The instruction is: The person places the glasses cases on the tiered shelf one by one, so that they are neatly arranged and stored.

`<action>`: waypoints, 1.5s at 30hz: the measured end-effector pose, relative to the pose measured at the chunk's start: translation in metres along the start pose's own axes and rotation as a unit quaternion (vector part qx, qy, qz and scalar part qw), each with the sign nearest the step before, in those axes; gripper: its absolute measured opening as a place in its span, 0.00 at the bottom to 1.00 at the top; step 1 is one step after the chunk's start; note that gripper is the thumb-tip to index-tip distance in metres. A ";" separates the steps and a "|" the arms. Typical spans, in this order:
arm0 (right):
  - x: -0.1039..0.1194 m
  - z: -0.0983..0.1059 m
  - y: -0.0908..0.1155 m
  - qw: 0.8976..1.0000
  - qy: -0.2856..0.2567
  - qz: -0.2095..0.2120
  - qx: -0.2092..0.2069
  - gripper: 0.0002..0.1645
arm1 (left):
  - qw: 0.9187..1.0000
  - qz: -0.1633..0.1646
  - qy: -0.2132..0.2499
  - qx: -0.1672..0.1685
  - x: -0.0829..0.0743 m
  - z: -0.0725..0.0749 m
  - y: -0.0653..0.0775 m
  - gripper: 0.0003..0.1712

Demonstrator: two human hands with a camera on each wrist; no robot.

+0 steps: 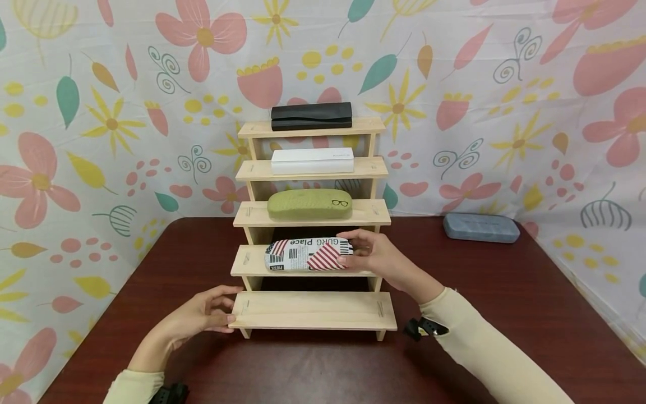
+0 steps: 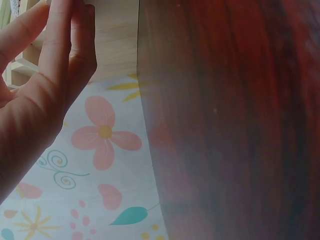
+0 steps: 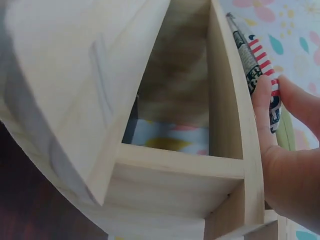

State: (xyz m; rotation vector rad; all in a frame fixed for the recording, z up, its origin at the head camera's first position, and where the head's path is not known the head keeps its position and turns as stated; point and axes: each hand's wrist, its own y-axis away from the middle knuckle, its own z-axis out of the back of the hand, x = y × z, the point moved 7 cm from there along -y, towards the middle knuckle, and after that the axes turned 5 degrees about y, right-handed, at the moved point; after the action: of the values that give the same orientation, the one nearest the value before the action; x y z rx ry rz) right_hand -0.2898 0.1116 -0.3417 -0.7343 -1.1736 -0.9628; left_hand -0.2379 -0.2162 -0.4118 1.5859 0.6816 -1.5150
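Note:
A stepped wooden display rack (image 1: 315, 310) stands in the middle of the table. My right hand (image 1: 375, 259) pinches the right end of a newspaper-print glasses case (image 1: 308, 254), thumb in front and fingers behind, at the second step from the bottom. In the right wrist view the striped glasses case (image 3: 260, 65) shows between thumb and fingers. My left hand (image 1: 204, 311) holds the left end of the bottom step, with its thumb near the front corner. Higher steps carry a green glasses case (image 1: 310, 204), a white case (image 1: 313, 161) and a black case (image 1: 311, 116).
On the dark red-brown table (image 1: 454, 336), a blue-grey glasses case (image 1: 481, 228) lies at the back right. A flower-print cloth (image 1: 504, 123) hangs behind the table. Each wrist carries a black strap, such as the right wrist strap (image 1: 426, 327).

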 end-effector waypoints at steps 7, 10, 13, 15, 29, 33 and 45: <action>0.002 0.006 -0.002 0.994 0.105 0.003 -0.009 0.32 | 1.000 -0.002 0.003 -0.002 -0.001 0.000 -0.001 0.38; 0.004 0.007 -0.002 0.992 0.123 0.010 -0.002 0.32 | 1.000 -0.003 0.005 0.000 -0.001 0.000 0.000 0.39; 0.004 0.009 -0.001 0.991 0.133 0.016 0.003 0.32 | 1.000 -0.003 0.004 0.000 0.000 0.000 0.000 0.38; 0.004 0.011 -0.001 0.991 0.134 0.018 0.007 0.32 | 1.000 -0.002 0.001 -0.001 0.001 0.001 0.001 0.38; -0.002 0.044 0.026 0.994 0.106 0.023 0.028 0.26 | 1.000 -0.001 0.002 0.001 0.001 0.000 0.001 0.37; -0.006 0.070 0.037 0.994 0.110 0.019 0.002 0.25 | 1.000 -0.004 0.004 0.005 -0.001 -0.001 0.001 0.38; -0.026 0.168 0.052 0.996 0.028 0.068 -0.048 0.25 | 1.000 -0.004 0.001 0.000 0.000 0.000 0.000 0.37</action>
State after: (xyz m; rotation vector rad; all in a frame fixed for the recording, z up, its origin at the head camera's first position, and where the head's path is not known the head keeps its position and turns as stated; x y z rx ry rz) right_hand -0.3151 0.2869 -0.3249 -0.8478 -1.0201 -0.9250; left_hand -0.2380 -0.2162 -0.4119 1.5865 0.6902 -1.5188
